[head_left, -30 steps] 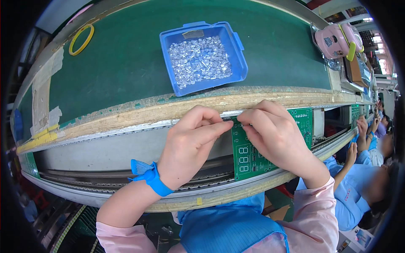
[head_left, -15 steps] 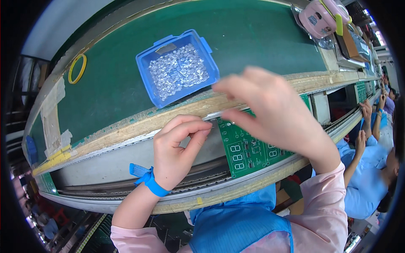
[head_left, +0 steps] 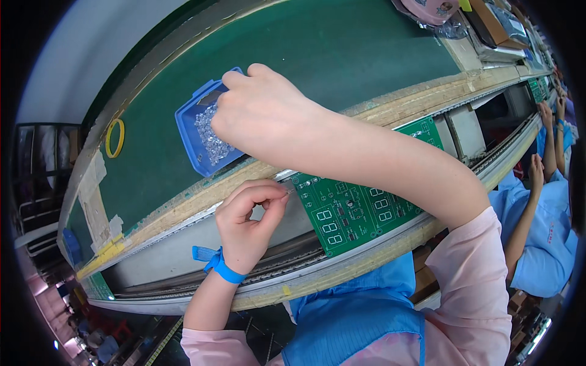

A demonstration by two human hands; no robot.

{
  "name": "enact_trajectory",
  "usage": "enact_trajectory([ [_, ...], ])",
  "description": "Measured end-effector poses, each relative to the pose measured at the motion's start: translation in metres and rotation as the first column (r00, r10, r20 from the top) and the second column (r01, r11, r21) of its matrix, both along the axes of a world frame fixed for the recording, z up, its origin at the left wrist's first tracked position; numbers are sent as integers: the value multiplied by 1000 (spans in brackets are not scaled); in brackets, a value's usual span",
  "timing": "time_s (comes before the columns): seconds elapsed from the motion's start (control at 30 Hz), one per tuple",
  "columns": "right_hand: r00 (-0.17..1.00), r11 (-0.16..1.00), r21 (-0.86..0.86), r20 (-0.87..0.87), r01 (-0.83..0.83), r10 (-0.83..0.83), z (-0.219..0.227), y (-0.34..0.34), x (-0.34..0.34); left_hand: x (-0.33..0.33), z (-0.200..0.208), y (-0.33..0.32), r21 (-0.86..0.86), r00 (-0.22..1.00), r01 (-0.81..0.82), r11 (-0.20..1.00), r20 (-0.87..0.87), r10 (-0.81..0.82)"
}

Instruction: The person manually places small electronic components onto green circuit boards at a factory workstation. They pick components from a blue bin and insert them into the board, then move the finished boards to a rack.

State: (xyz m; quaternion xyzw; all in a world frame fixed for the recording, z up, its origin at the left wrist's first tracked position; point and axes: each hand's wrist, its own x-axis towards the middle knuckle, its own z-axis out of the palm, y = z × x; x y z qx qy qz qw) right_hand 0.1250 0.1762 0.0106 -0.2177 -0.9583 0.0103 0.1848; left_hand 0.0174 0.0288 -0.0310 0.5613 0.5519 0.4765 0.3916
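My left hand (head_left: pixel 247 222) hovers over the conveyor rail by the left end of a green circuit board (head_left: pixel 337 206). Its thumb and forefinger are pinched together; something tiny and clear may show at the tips, too small to name. A blue band (head_left: pixel 224 268) circles that wrist. My right hand (head_left: pixel 262 116) is over a blue plastic tray (head_left: pixel 190 149) full of small clear electronic parts (head_left: pixel 210 139). Its back faces up, and the fingers bend down out of sight. The right forearm crosses above the board and covers part of it. White digit outlines and small parts show on the board.
A wooden ledge (head_left: pixel 378 110) runs between the green worktop (head_left: pixel 342 55) and the conveyor. A yellow ring (head_left: pixel 115 138) lies at the left. Boxes (head_left: pixel 497 27) and a pink container (head_left: pixel 430 9) stand far right. Co-workers in blue (head_left: pixel 540 232) sit along the line.
My right hand has swung left and away from me, from above the board to over the tray. The left hand stays pinched near the board's end. The whole view has shifted slightly.
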Motion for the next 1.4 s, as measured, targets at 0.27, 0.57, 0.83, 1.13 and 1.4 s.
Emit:
enact_trajectory([
  [0.27, 985, 994, 79, -158, 76, -63, -3, 1, 0, 5, 7, 4, 110, 931, 39, 993, -365, 3],
  [0.57, 946, 998, 19, -319, 67, -58, -3, 0, 6, 10, 6, 5, 204, 935, 85, 975, -355, -7],
  [0.83, 921, 990, -128, -373, 66, -110, 0, -8, 5, 7, 8, 0, 239, 961, -33, 971, -258, 96],
  [1.13, 935, 949, -282, -277, 139, -219, 1, -11, 3, -21, 19, 15, 635, 760, -173, 753, -400, 512],
  [1.4, 923, 939, -269, -261, 213, -284, 7, -26, -4, -45, 2, 52, 686, 581, -128, 716, -534, 615],
])
